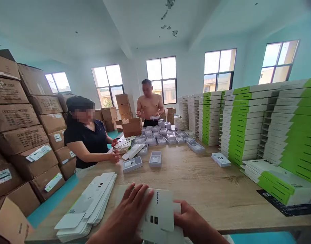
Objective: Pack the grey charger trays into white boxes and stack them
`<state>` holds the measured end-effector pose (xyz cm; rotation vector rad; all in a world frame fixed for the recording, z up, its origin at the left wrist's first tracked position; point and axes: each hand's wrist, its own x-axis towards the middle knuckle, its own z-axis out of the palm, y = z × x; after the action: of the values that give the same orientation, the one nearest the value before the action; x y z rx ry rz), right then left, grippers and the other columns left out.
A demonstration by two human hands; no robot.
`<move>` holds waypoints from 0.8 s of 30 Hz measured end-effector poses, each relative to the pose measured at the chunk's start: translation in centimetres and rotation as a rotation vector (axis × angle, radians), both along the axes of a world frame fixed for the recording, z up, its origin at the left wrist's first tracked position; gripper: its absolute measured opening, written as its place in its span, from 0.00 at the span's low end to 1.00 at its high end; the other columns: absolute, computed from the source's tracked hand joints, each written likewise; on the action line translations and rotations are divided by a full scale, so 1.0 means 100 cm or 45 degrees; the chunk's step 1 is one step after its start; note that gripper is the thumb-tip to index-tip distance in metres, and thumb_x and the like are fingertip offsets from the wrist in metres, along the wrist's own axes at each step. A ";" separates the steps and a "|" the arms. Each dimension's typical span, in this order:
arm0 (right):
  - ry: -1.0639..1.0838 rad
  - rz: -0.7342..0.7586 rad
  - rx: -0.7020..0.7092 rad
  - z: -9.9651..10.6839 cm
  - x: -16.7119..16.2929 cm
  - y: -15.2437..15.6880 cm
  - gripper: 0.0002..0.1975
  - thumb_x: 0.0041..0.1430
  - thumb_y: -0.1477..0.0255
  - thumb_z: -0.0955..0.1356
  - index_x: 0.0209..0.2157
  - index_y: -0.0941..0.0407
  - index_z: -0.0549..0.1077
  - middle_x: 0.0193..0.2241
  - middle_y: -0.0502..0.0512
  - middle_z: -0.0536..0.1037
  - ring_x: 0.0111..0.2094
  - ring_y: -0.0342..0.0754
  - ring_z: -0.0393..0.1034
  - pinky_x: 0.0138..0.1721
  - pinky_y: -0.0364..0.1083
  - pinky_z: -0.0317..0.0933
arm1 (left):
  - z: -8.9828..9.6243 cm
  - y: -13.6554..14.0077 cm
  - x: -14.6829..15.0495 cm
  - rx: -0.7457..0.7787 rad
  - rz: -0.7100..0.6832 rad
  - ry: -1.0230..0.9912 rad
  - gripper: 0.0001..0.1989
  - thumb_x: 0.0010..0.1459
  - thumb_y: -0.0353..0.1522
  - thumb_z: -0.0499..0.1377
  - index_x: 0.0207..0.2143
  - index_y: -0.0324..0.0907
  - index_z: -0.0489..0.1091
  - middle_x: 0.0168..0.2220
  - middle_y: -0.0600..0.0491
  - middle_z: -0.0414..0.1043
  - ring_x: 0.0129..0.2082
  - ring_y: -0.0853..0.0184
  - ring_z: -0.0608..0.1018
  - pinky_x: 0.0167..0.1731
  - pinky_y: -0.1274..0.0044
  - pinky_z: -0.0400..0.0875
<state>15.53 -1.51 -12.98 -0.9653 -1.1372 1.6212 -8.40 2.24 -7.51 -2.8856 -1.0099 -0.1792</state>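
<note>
A flat white printed box sleeve [158, 208] with black lettering lies in front of me at the table's near edge. My left hand [132, 211] rests across its left part, fingers stretched out and pressing on the surface; the thumb is hidden. My right hand [189, 217] is closed on the right edge, thumb on top, where a white flap sticks out. To the left is a loose stack of flat white sleeves [90, 200] with grey and green print. Beyond my hands stand an open white box tray [155, 159] and another tray [132, 164] with white items inside.
Tall stacks of white-and-green boxes [243, 125] line the right side, near a small white box [220, 159]. Many trays [168, 135] cover the far table. One person [89, 142] works at the left, another [150, 103] at the far end. Brown cartons [18, 115] are piled left.
</note>
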 end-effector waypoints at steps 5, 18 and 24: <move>-0.178 -0.059 0.303 0.015 0.015 -0.001 0.20 0.55 0.54 0.73 0.36 0.58 0.81 0.31 0.54 0.81 0.35 0.51 0.73 0.34 0.45 0.64 | 0.015 -0.003 0.008 -0.068 0.064 0.007 0.47 0.48 0.23 0.62 0.70 0.46 0.52 0.71 0.41 0.54 0.70 0.45 0.55 0.68 0.47 0.40; -0.485 -1.034 0.386 0.018 -0.013 -0.002 0.31 0.61 0.39 0.58 0.30 0.52 0.71 0.28 0.59 0.80 0.29 0.54 0.72 0.32 0.50 0.65 | -0.011 -0.021 0.096 -1.269 0.387 -1.945 0.30 0.48 0.51 0.70 0.46 0.40 0.77 0.38 0.45 0.83 0.39 0.53 0.83 0.37 0.70 0.78; -0.208 -0.852 0.251 0.028 -0.007 -0.001 0.31 0.57 0.38 0.62 0.28 0.53 0.70 0.25 0.56 0.79 0.27 0.52 0.71 0.26 0.47 0.62 | -0.021 -0.013 0.110 -1.408 0.473 -1.993 0.35 0.48 0.59 0.65 0.39 0.36 0.79 0.27 0.48 0.80 0.28 0.59 0.81 0.28 0.73 0.75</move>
<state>14.83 -1.61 -10.15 -1.1995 -0.9187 0.8918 2.55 0.99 -9.57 -2.6368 -2.2405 -2.8810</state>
